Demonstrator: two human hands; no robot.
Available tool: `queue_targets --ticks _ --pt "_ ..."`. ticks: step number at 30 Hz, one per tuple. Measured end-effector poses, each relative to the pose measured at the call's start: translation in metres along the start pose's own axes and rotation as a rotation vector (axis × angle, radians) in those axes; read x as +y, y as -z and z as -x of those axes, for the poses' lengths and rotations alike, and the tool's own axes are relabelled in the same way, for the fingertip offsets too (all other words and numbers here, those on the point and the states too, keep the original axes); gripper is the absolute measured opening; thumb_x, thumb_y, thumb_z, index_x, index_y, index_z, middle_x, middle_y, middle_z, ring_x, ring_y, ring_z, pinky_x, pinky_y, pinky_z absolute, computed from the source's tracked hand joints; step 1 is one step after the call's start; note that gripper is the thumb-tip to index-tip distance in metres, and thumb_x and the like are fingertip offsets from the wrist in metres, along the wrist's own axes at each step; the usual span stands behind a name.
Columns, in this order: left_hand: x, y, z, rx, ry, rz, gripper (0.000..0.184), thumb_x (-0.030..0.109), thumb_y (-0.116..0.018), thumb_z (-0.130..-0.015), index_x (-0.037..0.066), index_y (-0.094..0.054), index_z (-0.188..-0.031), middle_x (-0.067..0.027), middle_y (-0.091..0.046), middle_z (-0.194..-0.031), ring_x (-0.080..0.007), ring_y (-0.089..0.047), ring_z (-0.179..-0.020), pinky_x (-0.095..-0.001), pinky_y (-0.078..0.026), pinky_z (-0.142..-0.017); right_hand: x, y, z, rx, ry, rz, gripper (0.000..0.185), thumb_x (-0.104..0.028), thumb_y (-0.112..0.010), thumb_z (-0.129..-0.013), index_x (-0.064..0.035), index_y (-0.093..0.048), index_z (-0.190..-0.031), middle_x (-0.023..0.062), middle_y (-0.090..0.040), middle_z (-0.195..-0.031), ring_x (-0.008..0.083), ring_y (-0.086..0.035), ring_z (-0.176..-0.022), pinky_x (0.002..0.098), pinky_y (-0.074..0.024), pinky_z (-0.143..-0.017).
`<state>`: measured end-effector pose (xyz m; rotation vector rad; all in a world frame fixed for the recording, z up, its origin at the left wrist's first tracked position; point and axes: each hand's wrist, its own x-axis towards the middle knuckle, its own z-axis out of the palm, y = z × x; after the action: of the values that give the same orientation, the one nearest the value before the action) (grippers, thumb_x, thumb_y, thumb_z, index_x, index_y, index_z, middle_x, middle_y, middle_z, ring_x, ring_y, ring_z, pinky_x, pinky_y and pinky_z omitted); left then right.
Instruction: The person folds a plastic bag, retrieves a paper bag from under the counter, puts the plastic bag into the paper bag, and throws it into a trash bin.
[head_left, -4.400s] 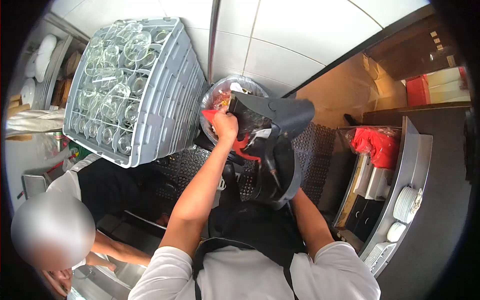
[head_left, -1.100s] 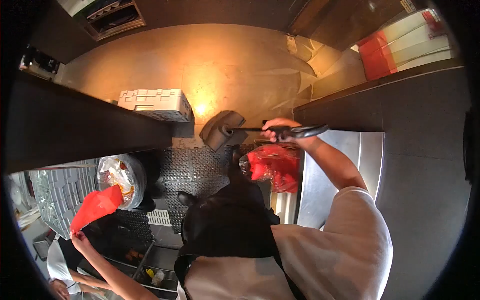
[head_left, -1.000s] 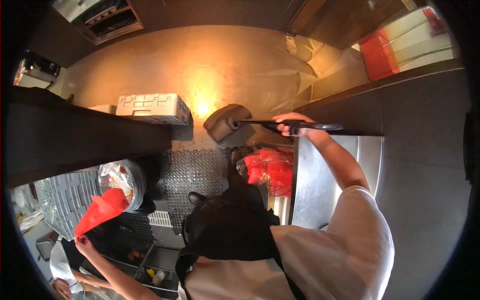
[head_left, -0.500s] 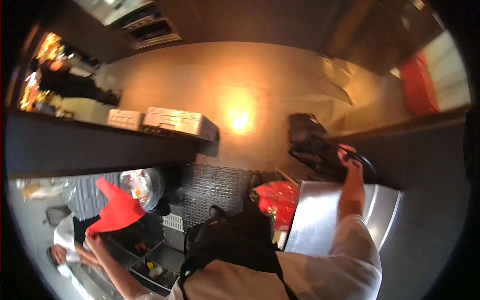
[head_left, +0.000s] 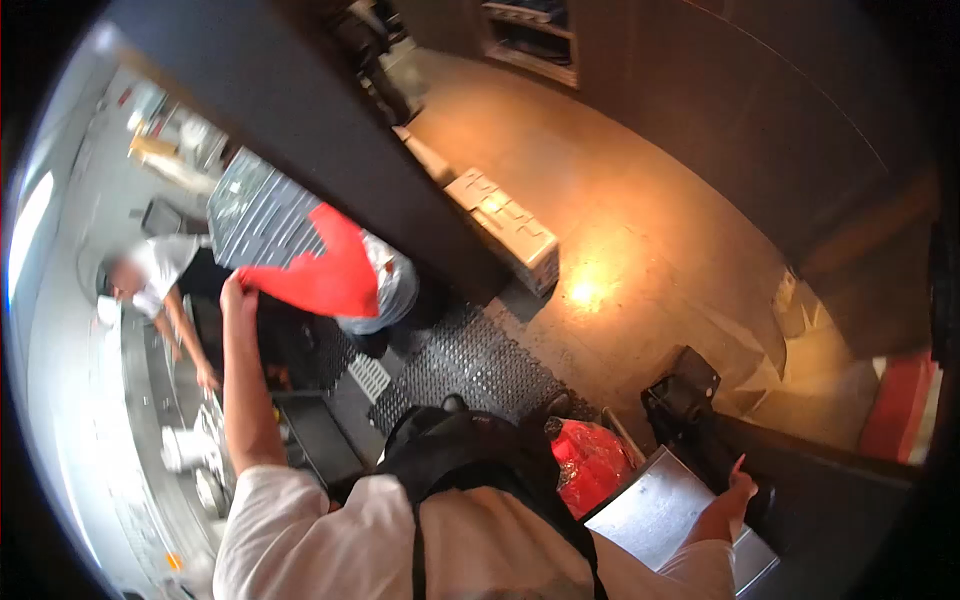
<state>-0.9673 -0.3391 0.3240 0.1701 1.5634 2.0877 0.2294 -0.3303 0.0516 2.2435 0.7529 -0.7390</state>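
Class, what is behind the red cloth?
Behind the red cloth, parts of the bin and the grey racks show. The cloth covers much of the bin's opening, so most of its contents cannot be seen.

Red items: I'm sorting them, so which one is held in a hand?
The loose red cloth hanging from the left hand; the red bundle beside the metal counter is wrapped in clear plastic and unheld.

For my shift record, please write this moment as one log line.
left hand: holds red cloth | right hand: near metal surface, grip unclear | co-worker: near grey racks
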Motion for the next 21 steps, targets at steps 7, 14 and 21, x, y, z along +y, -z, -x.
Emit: queue_targets --ticks 7,14,21 --pt "-0.013 -0.023 0.031 0.071 0.006 0.097 0.015 -0.003 -0.048 -0.092 -0.002 -0.061 -0.098 -0.0109 -0.065 -0.085 -0.0183 -0.062 -0.067 -0.0262 -0.056 -0.056 -0.034 -0.005 0.042 -0.072 0.116 0.300 0.069 -0.056 -0.040 -0.099 -0.0070 -0.038 -0.148 0.0208 -0.053 -0.141 0.0365 -0.054 -0.128 0.0606 -0.0466 -0.101" --pt "-0.013 -0.021 0.057 -0.017 0.010 0.064 0.021 -0.009 -0.041 -0.081 0.002 -0.058 -0.089 -0.0106 -0.060 -0.085 -0.0191 -0.058 -0.065 -0.0272 -0.055 -0.057 -0.016 0.032 0.116 0.241 -0.025 0.142 0.074 -0.067 -0.024 -0.098 -0.0130 -0.051 -0.141 0.0130 -0.069 -0.122 0.0287 -0.062 -0.120 0.0505 -0.0468 -0.104" --pt "-0.020 -0.016 0.062 -0.042 0.002 0.056 0.021 -0.010 -0.043 -0.081 0.002 -0.058 -0.089 -0.0078 -0.060 -0.084 -0.0173 -0.059 -0.064 -0.0257 -0.056 -0.058 0.001 0.025 0.124 0.357 -0.210 0.040 0.092 -0.080 -0.019 -0.090 -0.0103 -0.069 -0.125 0.0136 -0.069 -0.124 0.0363 -0.064 -0.116 0.0547 -0.0444 -0.105"
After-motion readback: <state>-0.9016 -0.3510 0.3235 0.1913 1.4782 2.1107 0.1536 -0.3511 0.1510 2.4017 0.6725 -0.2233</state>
